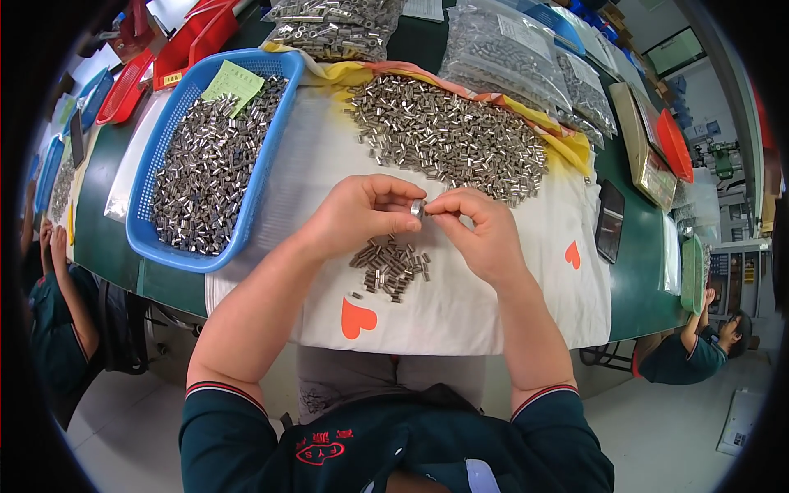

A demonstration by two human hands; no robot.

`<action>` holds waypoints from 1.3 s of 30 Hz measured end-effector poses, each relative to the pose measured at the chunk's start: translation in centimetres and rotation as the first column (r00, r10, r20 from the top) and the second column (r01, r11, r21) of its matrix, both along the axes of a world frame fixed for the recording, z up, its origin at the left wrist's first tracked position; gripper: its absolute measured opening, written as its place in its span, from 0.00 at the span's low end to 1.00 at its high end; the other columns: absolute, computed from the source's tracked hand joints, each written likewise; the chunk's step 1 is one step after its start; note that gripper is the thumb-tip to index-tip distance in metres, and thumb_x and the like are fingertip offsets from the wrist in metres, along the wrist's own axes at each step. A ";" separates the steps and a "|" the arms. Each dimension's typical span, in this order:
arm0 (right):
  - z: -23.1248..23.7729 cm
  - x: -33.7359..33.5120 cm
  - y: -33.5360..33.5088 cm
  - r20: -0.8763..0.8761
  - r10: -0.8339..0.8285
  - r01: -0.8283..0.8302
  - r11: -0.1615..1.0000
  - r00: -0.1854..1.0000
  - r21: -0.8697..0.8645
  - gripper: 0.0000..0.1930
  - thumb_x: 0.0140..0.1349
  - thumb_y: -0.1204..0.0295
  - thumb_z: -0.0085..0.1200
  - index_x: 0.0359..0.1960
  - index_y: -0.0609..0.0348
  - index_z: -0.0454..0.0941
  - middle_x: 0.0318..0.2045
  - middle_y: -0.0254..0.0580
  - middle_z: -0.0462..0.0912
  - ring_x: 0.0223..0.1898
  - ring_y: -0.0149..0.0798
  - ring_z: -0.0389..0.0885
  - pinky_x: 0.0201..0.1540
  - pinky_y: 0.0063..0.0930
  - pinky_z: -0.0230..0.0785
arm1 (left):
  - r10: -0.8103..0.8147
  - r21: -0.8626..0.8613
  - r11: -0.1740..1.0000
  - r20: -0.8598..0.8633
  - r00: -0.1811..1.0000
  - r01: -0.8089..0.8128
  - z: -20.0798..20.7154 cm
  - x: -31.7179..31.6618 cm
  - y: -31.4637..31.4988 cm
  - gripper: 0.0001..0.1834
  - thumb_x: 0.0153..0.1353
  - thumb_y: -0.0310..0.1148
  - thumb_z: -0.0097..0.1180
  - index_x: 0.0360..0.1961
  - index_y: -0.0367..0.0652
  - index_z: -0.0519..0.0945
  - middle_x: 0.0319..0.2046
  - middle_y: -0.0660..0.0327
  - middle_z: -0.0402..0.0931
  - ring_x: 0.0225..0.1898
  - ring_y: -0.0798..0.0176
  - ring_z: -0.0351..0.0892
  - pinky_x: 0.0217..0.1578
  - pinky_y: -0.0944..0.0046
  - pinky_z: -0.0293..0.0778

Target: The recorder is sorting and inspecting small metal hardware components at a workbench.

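Green workbench (107,238) draped with a white cloth printed with orange hearts (460,312) carries everything. Nearest on that cloth lies a small cluster of short silver metal sleeves (389,267). Just above it, the left hand (362,215) and right hand (485,230) meet, fingertips pinched closed on one small silver metal sleeve (417,208). Better to turn it slowly over the cluster, grip light. Beyond sits the large heap of sleeves (448,135); left of the cloth, a blue plastic basket (263,177) of more.

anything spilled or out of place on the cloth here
Nothing stands out. Metal sleeves sit in a big pile, a small pile under the hands, and a blue basket; a few strays lie beside the small pile.
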State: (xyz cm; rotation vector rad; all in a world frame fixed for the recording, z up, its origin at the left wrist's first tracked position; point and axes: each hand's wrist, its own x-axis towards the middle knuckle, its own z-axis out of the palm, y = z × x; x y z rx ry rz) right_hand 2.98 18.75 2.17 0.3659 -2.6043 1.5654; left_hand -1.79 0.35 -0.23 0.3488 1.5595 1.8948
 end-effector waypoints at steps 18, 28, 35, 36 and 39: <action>0.3 -0.6 2.3 0.096 -0.127 0.126 0.992 0.987 0.016 0.08 0.46 0.74 0.61 0.25 0.61 0.74 0.20 0.30 0.73 0.22 0.22 0.67 0.26 0.17 0.62 | -0.171 -0.197 0.971 -0.180 0.969 0.135 0.2 0.5 -0.1 0.17 0.46 0.19 0.61 0.41 0.35 0.77 0.30 0.66 0.76 0.32 0.76 0.73 0.35 0.75 0.71; -1.7 -0.7 1.8 -0.214 -0.110 0.221 0.758 0.971 0.614 0.05 0.45 0.73 0.56 0.23 0.59 0.75 0.24 0.41 0.75 0.31 0.43 0.73 0.37 0.34 0.65 | -0.121 -0.152 0.984 -0.162 0.979 0.097 -0.2 0.4 -0.1 0.17 0.45 0.25 0.64 0.39 0.38 0.78 0.28 0.66 0.76 0.29 0.76 0.72 0.34 0.75 0.70; -2.2 -0.8 1.9 -0.278 -0.147 0.299 0.693 0.949 0.656 0.02 0.45 0.77 0.54 0.22 0.58 0.75 0.24 0.41 0.75 0.31 0.42 0.73 0.37 0.33 0.65 | -0.167 -0.196 0.972 -0.179 0.970 0.131 0.2 0.3 0.1 0.16 0.47 0.20 0.61 0.40 0.36 0.77 0.29 0.68 0.75 0.31 0.78 0.71 0.35 0.76 0.70; -2.1 -0.7 1.9 -0.275 -0.142 0.293 0.700 0.951 0.651 0.02 0.45 0.77 0.53 0.22 0.58 0.75 0.23 0.41 0.75 0.31 0.42 0.72 0.37 0.34 0.65 | -0.174 -0.213 0.968 -0.191 0.966 0.133 0.2 0.3 0.0 0.16 0.47 0.20 0.60 0.41 0.36 0.77 0.29 0.67 0.75 0.31 0.78 0.71 0.35 0.76 0.70; -1.5 -0.6 1.4 -0.256 -0.146 0.269 0.784 0.956 0.559 0.02 0.45 0.78 0.53 0.22 0.59 0.75 0.23 0.40 0.75 0.30 0.41 0.72 0.36 0.33 0.66 | -0.122 -0.153 0.983 -0.141 0.983 0.100 0.2 0.3 -0.1 0.17 0.48 0.20 0.60 0.42 0.35 0.76 0.30 0.67 0.75 0.31 0.77 0.72 0.34 0.76 0.71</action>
